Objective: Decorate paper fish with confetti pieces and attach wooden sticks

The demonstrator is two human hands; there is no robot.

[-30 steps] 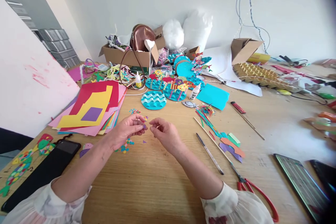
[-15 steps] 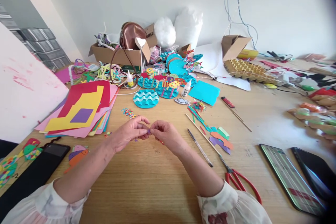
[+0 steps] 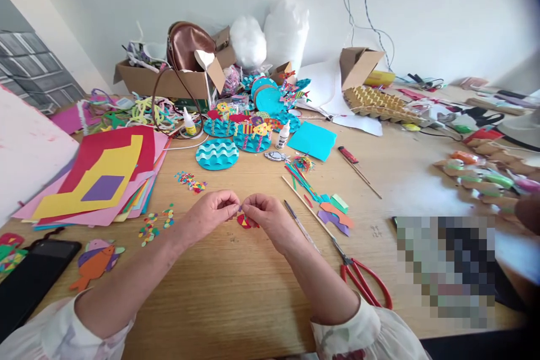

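Observation:
My left hand and my right hand meet fingertip to fingertip above the table. Both pinch a tiny purple paper piece, mostly hidden by the fingers. Just below them lies a small red paper shape with coloured bits on it, partly covered by my right hand. Small coloured paper dots are scattered left of my left hand. Further left lie cut-out paper fish, an orange fish on top. Beside my right hand rests a pen.
Red-handled scissors and a thin wooden stick lie at right, near paper scraps. Stacked coloured paper is at left. Glue bottles stand by blue wavy discs. Someone's blurred hand shows at the right edge.
The view has turned right, so table items sit further left. My fingertips remain together on the purple piece; more of the red shape shows beneath. A blurred hand has appeared at the right edge.

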